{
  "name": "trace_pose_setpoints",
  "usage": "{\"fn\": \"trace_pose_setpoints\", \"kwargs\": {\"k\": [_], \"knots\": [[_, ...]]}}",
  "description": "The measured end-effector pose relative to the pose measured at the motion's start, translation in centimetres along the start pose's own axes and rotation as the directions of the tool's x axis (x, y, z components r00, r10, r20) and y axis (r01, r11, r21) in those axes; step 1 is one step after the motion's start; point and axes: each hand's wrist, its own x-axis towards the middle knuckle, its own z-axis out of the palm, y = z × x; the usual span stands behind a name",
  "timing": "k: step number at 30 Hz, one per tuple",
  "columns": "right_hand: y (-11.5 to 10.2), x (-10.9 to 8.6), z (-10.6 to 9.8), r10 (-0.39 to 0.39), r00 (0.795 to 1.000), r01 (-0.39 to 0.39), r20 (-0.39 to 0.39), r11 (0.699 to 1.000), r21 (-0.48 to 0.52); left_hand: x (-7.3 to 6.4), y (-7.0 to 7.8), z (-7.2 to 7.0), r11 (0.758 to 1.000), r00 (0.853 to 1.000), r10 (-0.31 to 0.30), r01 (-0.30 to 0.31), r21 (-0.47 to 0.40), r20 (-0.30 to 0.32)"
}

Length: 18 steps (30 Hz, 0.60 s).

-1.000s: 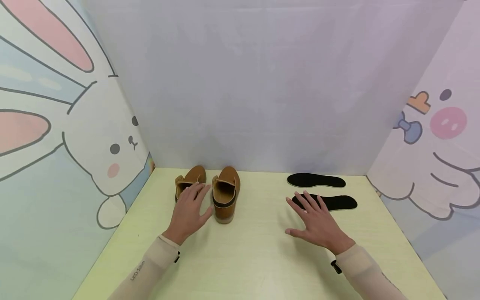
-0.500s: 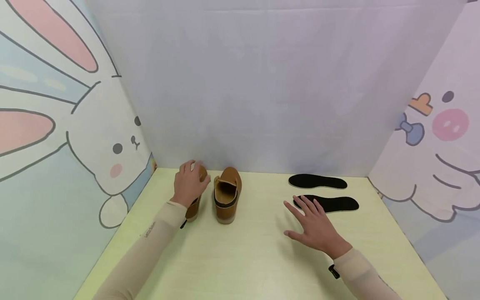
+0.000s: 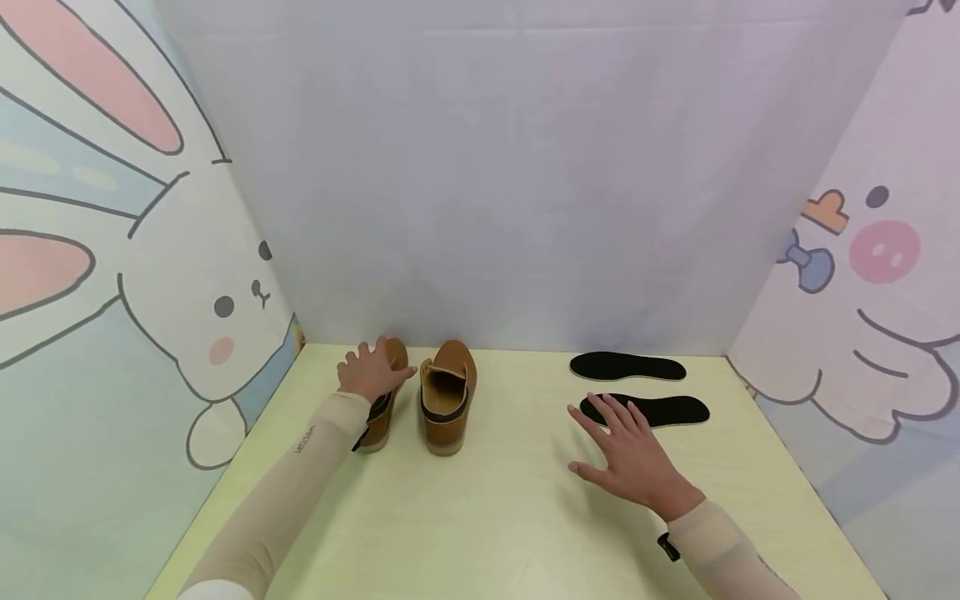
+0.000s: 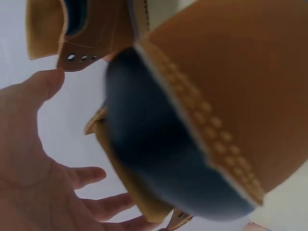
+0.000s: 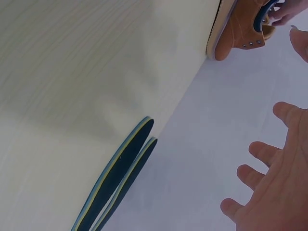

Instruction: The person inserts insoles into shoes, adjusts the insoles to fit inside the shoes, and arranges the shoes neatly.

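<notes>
A pair of brown shoes with dark collars stands at the back left. Over the left shoe (image 3: 378, 432) is my left hand (image 3: 367, 372), fingers spread and covering part of its opening. The left wrist view has that shoe's heel (image 4: 231, 91) up close, the fingers beside its tongue and the thumb (image 4: 45, 85) extended toward the right shoe (image 4: 103, 36). At the right, two black insoles lie flat, the far insole (image 3: 626, 367) behind the near insole (image 3: 678, 410). My right hand (image 3: 630, 454), fingers spread and holding nothing, hovers by the near one, its fingertips overlapping it in the head view.
The pale wooden table (image 3: 480, 525) meets a plain light curtain (image 3: 510, 183) just behind the shoes and insoles. Side panels with a cartoon rabbit (image 3: 202, 275) and a cartoon pig (image 3: 885, 308) close in left and right.
My left hand has moved from over the left shoe's opening forward toward its toe, then lowered onto the area of its tongue. The right hand has hardly moved.
</notes>
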Motion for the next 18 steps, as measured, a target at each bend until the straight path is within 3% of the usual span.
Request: {"fn": "trace_pose_setpoints", "kwargs": {"k": [13,18], "knots": [[0.2,-0.6,0.1,0.011,1.0,-0.011,-0.012,1.0,0.011,0.3,-1.7,1.5,0.996,0.995,-0.089,0.088,0.01,0.043],[0.4,-0.8,0.1,0.008,1.0,-0.008,-0.027,1.0,0.007,0.4,-2.2,1.9,0.994,0.994,-0.101,0.103,-0.038,0.051]]}}
